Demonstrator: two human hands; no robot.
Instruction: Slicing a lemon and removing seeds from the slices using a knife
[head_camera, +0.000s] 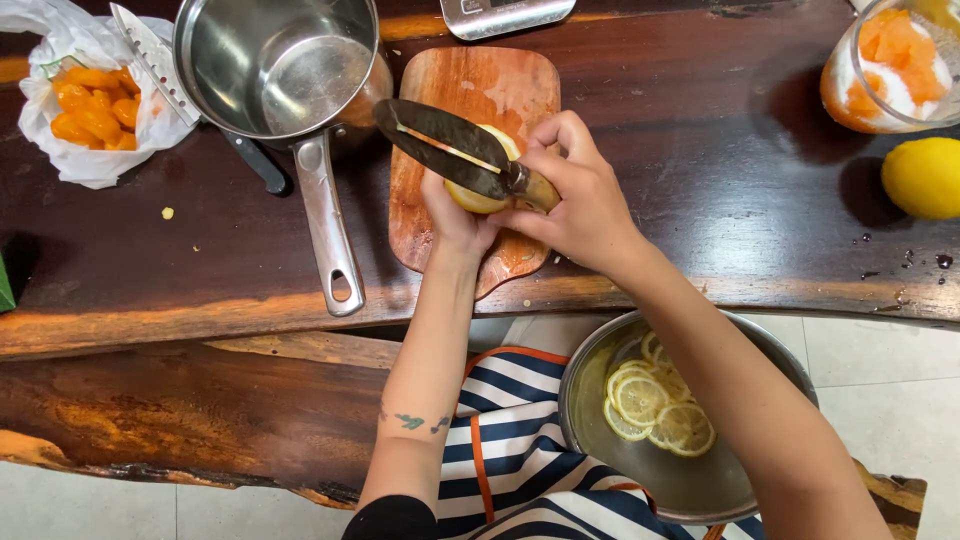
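My left hand grips a partly cut lemon on a small wooden cutting board. My right hand is closed on the handle of a dark-bladed knife, whose blade lies across the lemon and points toward the upper left. The lemon is mostly hidden under the blade and my fingers. In my lap, under my right forearm, rests a metal bowl holding several thin lemon slices.
A steel saucepan with a long handle stands left of the board. A white bag of orange fruit pieces lies far left with a grater beside it. At the right are a whole lemon and a glass bowl of orange pieces; a scale sits at the back.
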